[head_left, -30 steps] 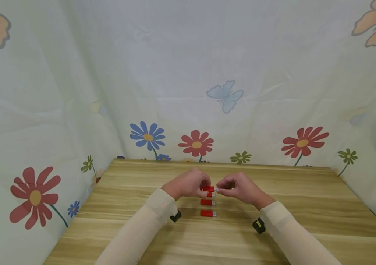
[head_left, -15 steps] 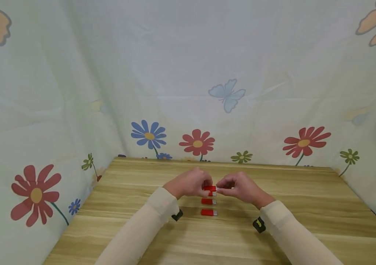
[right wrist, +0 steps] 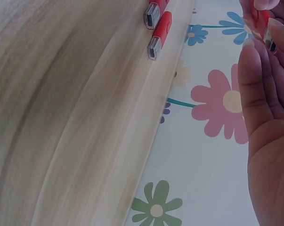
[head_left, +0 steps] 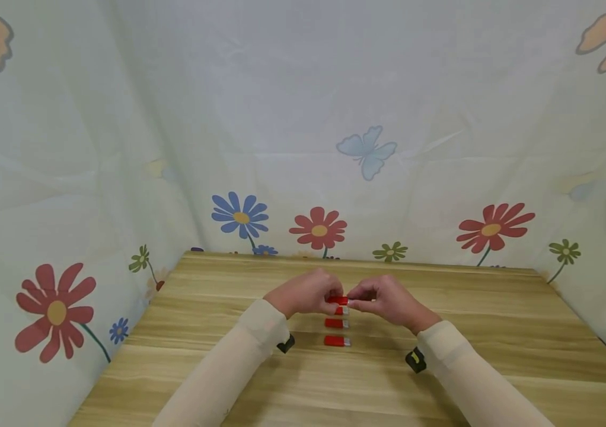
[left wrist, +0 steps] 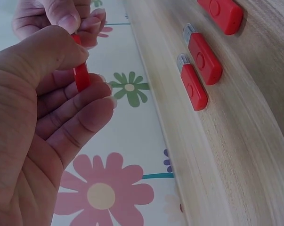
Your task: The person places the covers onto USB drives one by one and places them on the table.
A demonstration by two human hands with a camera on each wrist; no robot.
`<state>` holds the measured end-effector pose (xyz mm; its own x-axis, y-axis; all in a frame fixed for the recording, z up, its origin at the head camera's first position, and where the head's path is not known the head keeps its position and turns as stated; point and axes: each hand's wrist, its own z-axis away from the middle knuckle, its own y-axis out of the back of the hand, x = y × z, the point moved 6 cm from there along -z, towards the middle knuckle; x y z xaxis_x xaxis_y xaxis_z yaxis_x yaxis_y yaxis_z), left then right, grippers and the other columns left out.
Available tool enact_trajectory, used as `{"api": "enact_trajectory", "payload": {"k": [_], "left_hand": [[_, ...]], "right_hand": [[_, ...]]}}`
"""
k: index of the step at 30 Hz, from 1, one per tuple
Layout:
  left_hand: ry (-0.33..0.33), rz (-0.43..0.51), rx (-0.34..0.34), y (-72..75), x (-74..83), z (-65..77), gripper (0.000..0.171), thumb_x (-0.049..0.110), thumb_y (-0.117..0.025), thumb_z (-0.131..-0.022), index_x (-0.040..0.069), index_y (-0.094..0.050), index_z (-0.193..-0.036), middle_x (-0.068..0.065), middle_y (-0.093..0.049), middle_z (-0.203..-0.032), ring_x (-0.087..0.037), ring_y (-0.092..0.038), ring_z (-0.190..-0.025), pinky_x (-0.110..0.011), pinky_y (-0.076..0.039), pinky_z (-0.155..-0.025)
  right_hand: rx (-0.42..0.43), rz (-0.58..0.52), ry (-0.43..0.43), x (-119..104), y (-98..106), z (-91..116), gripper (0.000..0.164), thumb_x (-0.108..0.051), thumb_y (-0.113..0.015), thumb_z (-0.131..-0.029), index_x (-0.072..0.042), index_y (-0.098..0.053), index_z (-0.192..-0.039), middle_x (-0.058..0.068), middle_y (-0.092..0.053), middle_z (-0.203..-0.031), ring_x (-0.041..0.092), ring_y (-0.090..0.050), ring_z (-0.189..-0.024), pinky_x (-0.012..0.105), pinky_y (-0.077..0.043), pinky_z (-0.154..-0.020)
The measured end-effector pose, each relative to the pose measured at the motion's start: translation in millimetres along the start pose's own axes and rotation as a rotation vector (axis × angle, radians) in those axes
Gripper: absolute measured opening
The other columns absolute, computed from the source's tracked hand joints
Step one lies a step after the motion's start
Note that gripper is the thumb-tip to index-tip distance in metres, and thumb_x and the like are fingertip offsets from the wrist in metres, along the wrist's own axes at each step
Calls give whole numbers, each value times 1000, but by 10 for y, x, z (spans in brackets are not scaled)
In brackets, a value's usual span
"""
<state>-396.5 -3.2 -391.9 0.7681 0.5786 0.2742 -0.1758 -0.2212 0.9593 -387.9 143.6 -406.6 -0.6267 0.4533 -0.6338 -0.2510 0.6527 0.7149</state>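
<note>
In the head view, a red USB stick (head_left: 339, 300) is held level over the table between both hands. My left hand (head_left: 305, 295) pinches its red body between thumb and fingers, as the left wrist view shows with the red body (left wrist: 81, 75). From the other side my right hand (head_left: 388, 301) pinches the connector end, whose metal plug (right wrist: 270, 43) shows between the fingertips in the right wrist view. Three more red sticks lie in a column on the table: a near one (head_left: 337, 341), a middle one (head_left: 337, 323) and a far one (head_left: 339, 311) partly behind the left thumb.
The wood-grain table (head_left: 217, 379) reaches back to a white curtain (head_left: 260, 107) printed with flowers and butterflies, which also hangs at both sides. A black wrist device (head_left: 416, 360) sits at the right cuff, another device (head_left: 285, 343) at the left.
The left hand has edged slightly right with the stick, and less of its connector end shows beside the right fingertips. The three sticks on the table stay in place; the head view has shifted slightly.
</note>
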Motion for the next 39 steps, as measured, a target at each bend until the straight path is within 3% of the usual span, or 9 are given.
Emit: {"api": "enact_trajectory", "payload": {"k": [9, 18, 31, 39], "left_hand": [[11, 10, 10, -15, -83, 9, 7, 22, -81, -89, 17, -78, -93, 12, -68, -78, -4, -58, -67, -12, -51, -68], [28, -30, 35, 86, -95, 24, 6, 20, -77, -91, 16, -76, -96, 10, -68, -81, -6, -59, -70, -13, -52, -70], [83, -36, 8, 20, -200, -107, 7, 18, -77, -91, 16, -77, -98, 9, -67, -82, -7, -59, -70, -14, -51, -69], [80, -62, 44, -51, -313, -205, 5, 16, -77, -91, 14, -78, -96, 7, -67, -81, -8, -58, -69, -15, -51, -69]], "right_hand": [[-5, 17, 9, -48, -8, -59, 16, -22, -79, -90, -16, -80, -104, -4, -78, -96, 6, -70, -79, 23, -59, -74], [-18, 62, -20, -68, 6, -152, 16, -28, -80, -90, -17, -79, -101, -8, -77, -92, 4, -69, -78, 24, -59, -73], [-15, 150, 9, 22, 13, -261, 11, -21, -82, -88, -17, -80, -98, -8, -71, -88, 4, -62, -73, 23, -56, -68], [-2, 227, 6, 108, 4, -326, 10, -21, -83, -87, -16, -81, -96, -7, -69, -86, 6, -57, -73, 23, -53, -67]]}}
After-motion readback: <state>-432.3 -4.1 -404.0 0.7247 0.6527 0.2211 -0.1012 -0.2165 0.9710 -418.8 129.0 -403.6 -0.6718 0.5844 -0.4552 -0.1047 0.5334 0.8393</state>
